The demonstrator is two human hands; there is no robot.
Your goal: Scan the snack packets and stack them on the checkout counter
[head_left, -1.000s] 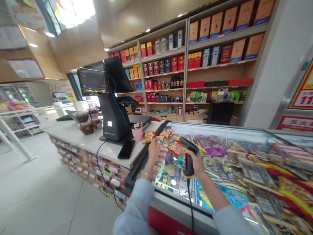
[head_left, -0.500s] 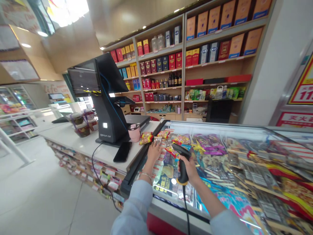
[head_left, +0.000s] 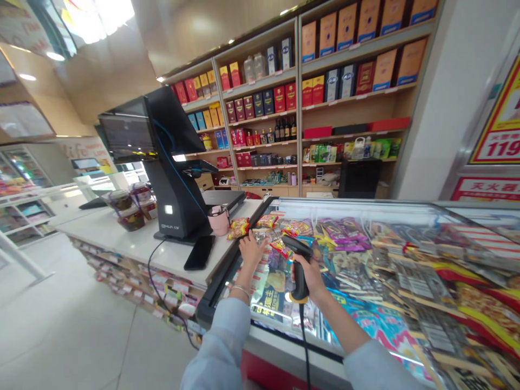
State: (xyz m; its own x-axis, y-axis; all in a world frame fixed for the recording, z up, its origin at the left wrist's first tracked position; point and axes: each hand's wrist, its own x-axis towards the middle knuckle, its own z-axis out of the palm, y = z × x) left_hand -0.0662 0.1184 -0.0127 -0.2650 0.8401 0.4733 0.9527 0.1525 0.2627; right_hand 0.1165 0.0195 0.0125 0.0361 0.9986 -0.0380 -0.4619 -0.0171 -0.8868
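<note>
My right hand (head_left: 311,275) is wrapped round the handle of a black barcode scanner (head_left: 299,279), whose head points left. A cable hangs from the bottom of its handle. My left hand (head_left: 251,251) reaches over the left edge of the glass-topped freezer (head_left: 266,201), thumb and fingers apart. Just beyond its fingertips lies a red-and-yellow snack packet (head_left: 239,228) at the counter's edge. Another small packet (head_left: 268,221) is behind it on the glass. One more red-and-yellow packet (head_left: 280,248) lies between my left hand and the scanner, partly hidden.
On the white counter (head_left: 170,254) are a black phone (head_left: 200,252), a pink cup (head_left: 219,221), a black checkout terminal (head_left: 170,173) and several lidded tubs (head_left: 130,219). Packaged goods show through the freezer glass. Shelves (head_left: 300,124) of boxes and bottles stand behind.
My left hand has lifted its fingers and spread them, turning slightly left. The scanner remains in my right hand, its head a little more upright. The view has shifted slightly.
</note>
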